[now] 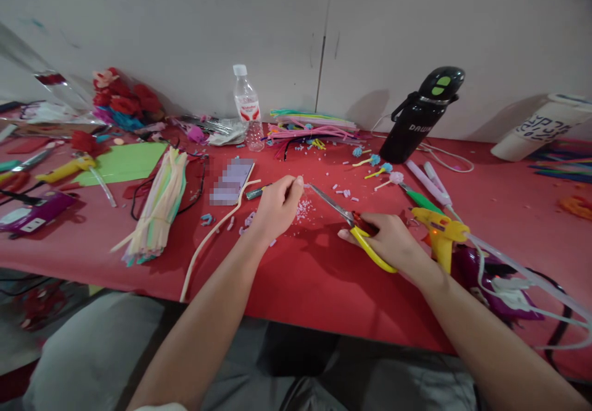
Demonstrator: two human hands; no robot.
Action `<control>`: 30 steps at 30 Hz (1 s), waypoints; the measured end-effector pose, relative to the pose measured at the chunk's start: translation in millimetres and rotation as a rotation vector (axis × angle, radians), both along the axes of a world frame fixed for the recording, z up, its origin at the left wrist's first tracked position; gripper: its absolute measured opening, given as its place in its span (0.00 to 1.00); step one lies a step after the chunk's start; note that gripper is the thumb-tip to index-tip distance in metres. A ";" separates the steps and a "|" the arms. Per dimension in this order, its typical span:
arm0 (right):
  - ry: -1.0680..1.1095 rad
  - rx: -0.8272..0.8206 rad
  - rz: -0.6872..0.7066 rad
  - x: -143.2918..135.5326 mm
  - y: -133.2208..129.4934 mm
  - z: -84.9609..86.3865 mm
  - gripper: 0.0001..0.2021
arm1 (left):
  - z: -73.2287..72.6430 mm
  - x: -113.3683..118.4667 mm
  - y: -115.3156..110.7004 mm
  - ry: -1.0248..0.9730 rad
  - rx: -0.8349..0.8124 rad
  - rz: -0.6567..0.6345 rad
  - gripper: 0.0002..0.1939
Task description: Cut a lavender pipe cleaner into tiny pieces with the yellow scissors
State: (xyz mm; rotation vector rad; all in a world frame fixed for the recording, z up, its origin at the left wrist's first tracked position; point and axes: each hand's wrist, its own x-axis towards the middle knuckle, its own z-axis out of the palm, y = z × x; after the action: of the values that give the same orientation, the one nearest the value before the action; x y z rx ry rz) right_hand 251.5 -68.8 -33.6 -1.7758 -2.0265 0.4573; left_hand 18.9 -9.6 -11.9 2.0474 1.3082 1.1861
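Observation:
My left hand [281, 206] is closed in a pinch over the red table, with a tiny lilac piece of pipe cleaner [307, 186] just showing at the fingertips. My right hand [387, 242] grips scissors [335, 206] with yellow handles; their tip points at the lilac piece, and the blades look nearly closed. Below the left fingers lies a scatter of fine lilac clippings [304, 211]. Short lilac cut pieces [345, 194] rest to the right of it. Small pom-pom flowers on stems [374, 160], blue and pink, lie farther back.
A yellow hot glue gun [441, 235] stands by my right forearm, its cord trailing right. On the left are a pipe cleaner bundle [160, 213], a phone [232, 179] and a long cream pipe cleaner [210, 233]. A water bottle [248, 110] and black flask [419, 118] stand behind.

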 end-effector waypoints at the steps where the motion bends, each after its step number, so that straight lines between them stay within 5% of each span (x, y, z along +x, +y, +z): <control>1: -0.004 0.004 0.002 0.1 0.1 -0.4 0.28 | 0.3 0.2 -0.4 -0.003 -0.008 -0.002 0.20; 30: -0.023 0.054 0.010 1.0 2.4 -7.1 0.26 | 0.6 -0.1 -1.2 -0.028 -0.069 -0.008 0.19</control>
State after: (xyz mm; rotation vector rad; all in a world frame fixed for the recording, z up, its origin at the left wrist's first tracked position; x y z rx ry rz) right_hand 252.5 -66.5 -40.7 -1.7478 -2.0449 0.3833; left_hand 18.8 -10.8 -11.3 1.9794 1.3080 1.1461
